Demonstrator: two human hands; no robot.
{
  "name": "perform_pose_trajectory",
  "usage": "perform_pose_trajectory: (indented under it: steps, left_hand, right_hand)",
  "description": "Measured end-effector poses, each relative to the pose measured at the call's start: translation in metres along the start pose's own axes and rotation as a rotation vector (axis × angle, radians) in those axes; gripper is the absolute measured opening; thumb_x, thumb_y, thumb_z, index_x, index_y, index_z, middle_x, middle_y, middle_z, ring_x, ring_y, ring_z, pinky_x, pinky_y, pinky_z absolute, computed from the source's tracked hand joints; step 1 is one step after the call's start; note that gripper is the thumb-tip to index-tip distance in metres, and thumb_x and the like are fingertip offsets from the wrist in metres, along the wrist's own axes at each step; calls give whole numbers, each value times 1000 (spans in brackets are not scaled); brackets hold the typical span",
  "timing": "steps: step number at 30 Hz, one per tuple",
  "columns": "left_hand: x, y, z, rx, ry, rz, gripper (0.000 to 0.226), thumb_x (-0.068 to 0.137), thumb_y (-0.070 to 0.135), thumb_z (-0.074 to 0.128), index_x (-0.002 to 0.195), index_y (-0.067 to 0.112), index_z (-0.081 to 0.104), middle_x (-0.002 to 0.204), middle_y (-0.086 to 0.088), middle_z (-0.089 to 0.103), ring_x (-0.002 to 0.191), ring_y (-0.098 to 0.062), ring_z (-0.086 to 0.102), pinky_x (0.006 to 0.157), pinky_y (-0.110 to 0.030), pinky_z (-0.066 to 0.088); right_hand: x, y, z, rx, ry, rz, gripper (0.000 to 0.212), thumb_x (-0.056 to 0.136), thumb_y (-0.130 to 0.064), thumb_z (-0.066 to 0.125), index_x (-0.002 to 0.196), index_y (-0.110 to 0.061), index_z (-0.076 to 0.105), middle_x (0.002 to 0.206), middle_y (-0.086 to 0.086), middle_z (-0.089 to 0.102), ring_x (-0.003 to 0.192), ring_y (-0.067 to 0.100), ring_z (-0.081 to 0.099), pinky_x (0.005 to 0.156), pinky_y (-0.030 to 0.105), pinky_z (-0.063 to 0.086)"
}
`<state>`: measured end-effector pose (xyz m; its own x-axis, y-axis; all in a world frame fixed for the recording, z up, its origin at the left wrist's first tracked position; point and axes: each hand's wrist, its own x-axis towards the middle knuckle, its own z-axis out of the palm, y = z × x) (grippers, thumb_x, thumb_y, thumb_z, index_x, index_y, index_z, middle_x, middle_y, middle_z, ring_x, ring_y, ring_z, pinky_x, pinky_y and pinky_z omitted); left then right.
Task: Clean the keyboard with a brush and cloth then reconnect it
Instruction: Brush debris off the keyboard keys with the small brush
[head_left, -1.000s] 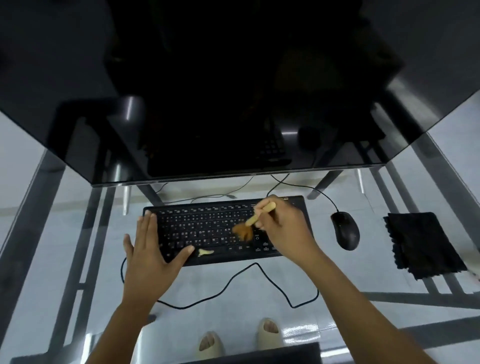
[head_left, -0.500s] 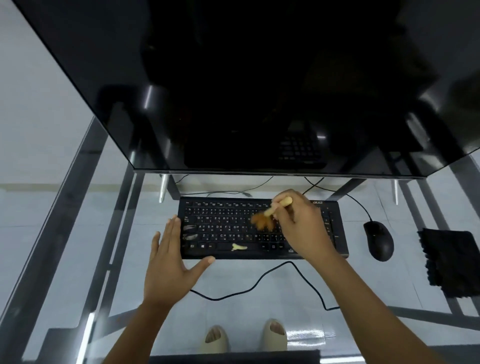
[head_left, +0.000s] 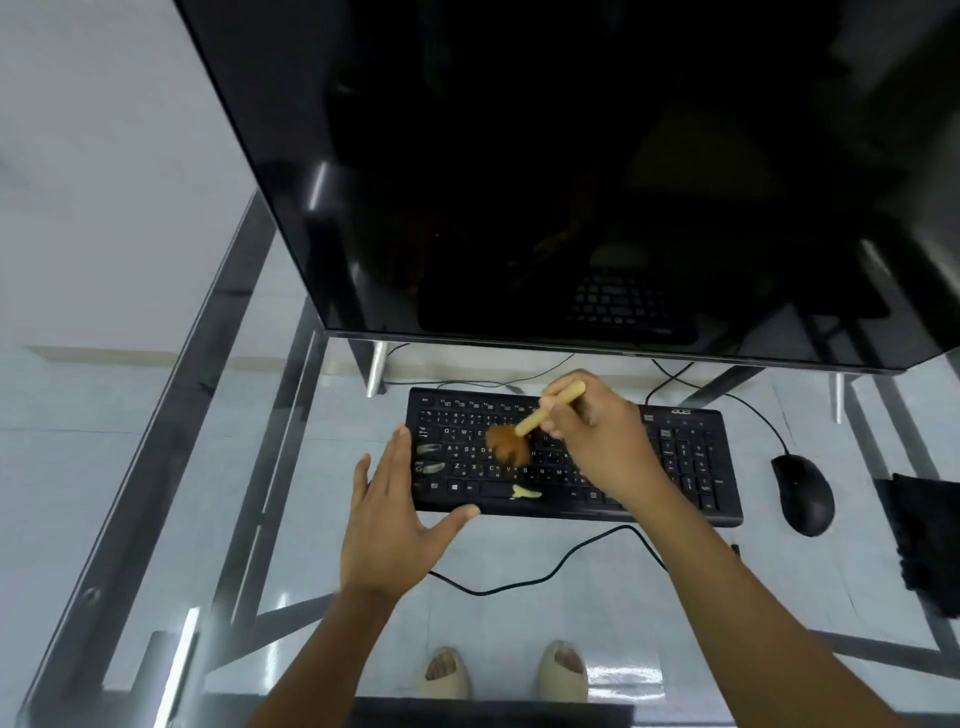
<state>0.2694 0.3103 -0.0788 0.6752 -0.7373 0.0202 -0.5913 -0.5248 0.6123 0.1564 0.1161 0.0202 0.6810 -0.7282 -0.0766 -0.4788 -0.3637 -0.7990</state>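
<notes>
Head view: right hand (head_left: 602, 441) pinches brush (head_left: 524, 434), bristles on keyboard (head_left: 675, 462) mid-left keys. Left hand (head_left: 389, 525), fingers spread and empty, braces its left edge. Debris remains; cloth (head_left: 930, 540) untouched far right; cable (head_left: 545, 566) loose. Brushing stage only; wiping and reconnecting remain.

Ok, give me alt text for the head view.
Right hand sweeps a wooden-handled brush across a black keyboard on a glass desk, while the left hand lies flat at its left end. A black mouse and dark cloth lie to the right.
</notes>
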Motion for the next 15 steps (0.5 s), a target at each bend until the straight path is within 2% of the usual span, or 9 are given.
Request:
perform_pose_trajectory:
  steps: [2, 3, 6, 7, 10, 13, 15]
  left_hand:
    - [0, 2, -1, -16, 4, -9, 108, 74, 76, 56, 152, 19, 9, 158, 5, 25, 138, 12, -2, 121, -34, 2]
    - [0, 3, -2, -24, 12, -12, 108, 74, 75, 58, 152, 19, 9, 158, 6, 24, 137, 15, -6, 121, -35, 2]
    - [-2, 2, -4, -26, 25, -20, 107, 74, 72, 61, 152, 16, 13, 157, 5, 23, 130, 21, -21, 121, -39, 7]
    - [-3, 2, -4, -21, 27, -16, 107, 75, 73, 60, 152, 16, 12, 157, 4, 24, 131, 21, -20, 121, -39, 7]
    - [-3, 2, -4, -28, 30, -25, 107, 74, 73, 60, 151, 16, 12, 157, 3, 27, 133, 19, -18, 121, -39, 8]
    - [-2, 2, -5, -20, 15, -38, 108, 74, 75, 58, 152, 17, 11, 157, 4, 25, 138, 12, -13, 121, -39, 8]
    - [-1, 1, -3, -4, 2, -24, 108, 75, 78, 55, 152, 19, 8, 158, 5, 23, 143, 6, -3, 121, -37, 5]
  right_hand:
    - [5, -4, 0, -22, 184, -47, 14, 95, -10, 55, 88, -20, 60, 81, -8, 66, 71, 2, 64, 68, 18, 53]
    - [7, -4, 2, -1, 197, -52, 14, 95, -10, 54, 88, -20, 61, 82, -5, 67, 72, 2, 65, 69, 17, 52]
    - [5, -13, 16, 2, -68, -1, 10, 96, -16, 54, 90, -18, 61, 75, -1, 71, 69, 16, 70, 63, 27, 56]
    - [6, -14, 20, -70, -71, -28, 9, 96, -17, 54, 90, -17, 61, 74, -5, 69, 68, 17, 68, 62, 29, 55]
    - [14, -20, 25, -85, 154, -120, 8, 95, -12, 55, 90, -16, 60, 82, -5, 63, 70, 5, 64, 63, 18, 49]
    - [19, -28, 39, -45, 16, -88, 9, 96, -17, 54, 89, -18, 59, 74, -4, 68, 70, 20, 68, 61, 31, 54]
    - [22, -33, 46, -133, 76, -137, 7, 96, -16, 54, 90, -17, 59, 81, -4, 65, 68, 11, 64, 61, 22, 46]
